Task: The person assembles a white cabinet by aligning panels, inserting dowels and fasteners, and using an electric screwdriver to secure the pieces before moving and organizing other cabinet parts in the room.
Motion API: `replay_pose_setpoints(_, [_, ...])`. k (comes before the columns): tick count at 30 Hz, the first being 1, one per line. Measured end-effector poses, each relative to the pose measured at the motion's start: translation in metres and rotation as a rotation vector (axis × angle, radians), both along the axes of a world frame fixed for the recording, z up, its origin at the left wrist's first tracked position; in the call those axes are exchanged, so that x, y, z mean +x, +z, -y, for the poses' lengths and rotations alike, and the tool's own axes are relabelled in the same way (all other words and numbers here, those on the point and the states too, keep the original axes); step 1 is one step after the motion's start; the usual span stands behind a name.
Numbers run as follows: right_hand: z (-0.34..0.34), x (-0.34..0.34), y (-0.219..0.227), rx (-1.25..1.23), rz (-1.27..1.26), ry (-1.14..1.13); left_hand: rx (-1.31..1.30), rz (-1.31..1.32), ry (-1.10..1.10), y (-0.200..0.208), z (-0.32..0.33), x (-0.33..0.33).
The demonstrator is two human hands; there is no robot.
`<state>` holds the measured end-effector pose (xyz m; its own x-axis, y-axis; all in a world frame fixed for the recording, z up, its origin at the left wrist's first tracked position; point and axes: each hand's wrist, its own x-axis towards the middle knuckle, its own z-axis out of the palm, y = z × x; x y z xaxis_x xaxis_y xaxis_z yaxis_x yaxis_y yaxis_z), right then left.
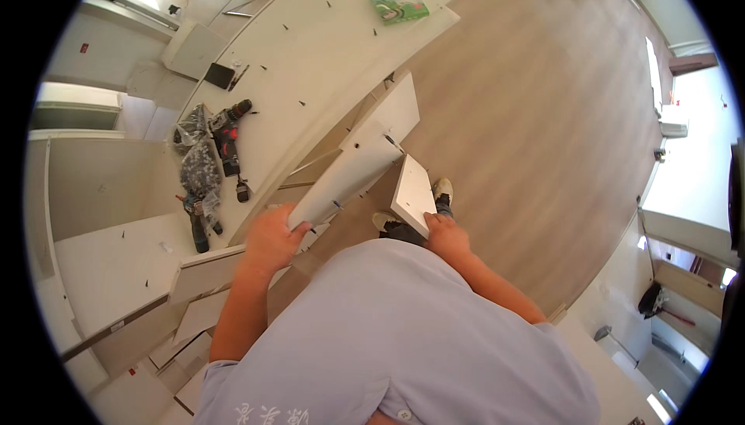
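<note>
My left hand [273, 237] is closed round the near end of a long white board [349, 169]. Dark pegs [337, 205] stick out along that board's edge. In my right hand [448, 237] is a smaller white panel [413, 192], gripped at its near corner. The panel is tilted above my shoes, and its far end is close to the far part of the long board. Whether the two pieces touch, I cannot tell.
To the left, a large white panel [310, 60] carries upright pegs, a cordless drill [226, 142], a second power tool [195, 223], a clear bag of small fittings [200, 169], a black box [220, 76] and a green box [399, 5]. Wood-look floor [535, 115] spreads right.
</note>
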<state>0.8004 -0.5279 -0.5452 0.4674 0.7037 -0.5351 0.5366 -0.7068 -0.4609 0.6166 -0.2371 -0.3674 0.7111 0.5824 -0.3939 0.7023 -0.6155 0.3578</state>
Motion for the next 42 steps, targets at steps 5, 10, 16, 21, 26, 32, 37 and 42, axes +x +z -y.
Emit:
replay_pose_setpoints(5, [-0.006,0.03,0.002,0.035,0.066,-0.039,-0.073,-0.005,0.061,0.007,0.005,-0.001])
replay_pose_setpoints(10, [0.008,0.056,0.005,0.035,0.07,-0.053,-0.011,0.067,0.089,-0.003,-0.008,-0.02])
replay_pose_setpoints(16, [0.018,0.096,0.015,-0.058,0.031,-0.166,-0.015,0.058,0.147,0.005,-0.03,-0.031])
replay_pose_setpoints(21, [0.015,0.157,0.001,-0.22,0.058,-0.13,0.037,0.135,0.091,-0.003,-0.024,-0.037])
replay_pose_setpoints(26, [-0.02,0.198,-0.016,-0.136,-0.198,-0.35,0.049,0.111,0.095,-0.004,-0.009,-0.048])
replay_pose_setpoints(32, [-0.073,0.222,-0.007,0.119,-0.205,-0.777,0.05,0.12,0.067,0.007,0.012,-0.073])
replay_pose_setpoints(37, [-0.115,0.243,0.007,0.158,-0.384,-0.842,0.107,0.159,0.057,0.004,0.025,-0.083])
replay_pose_setpoints(42, [-0.177,0.252,0.004,0.123,-0.549,-0.776,0.088,0.11,0.073,0.004,0.037,-0.069])
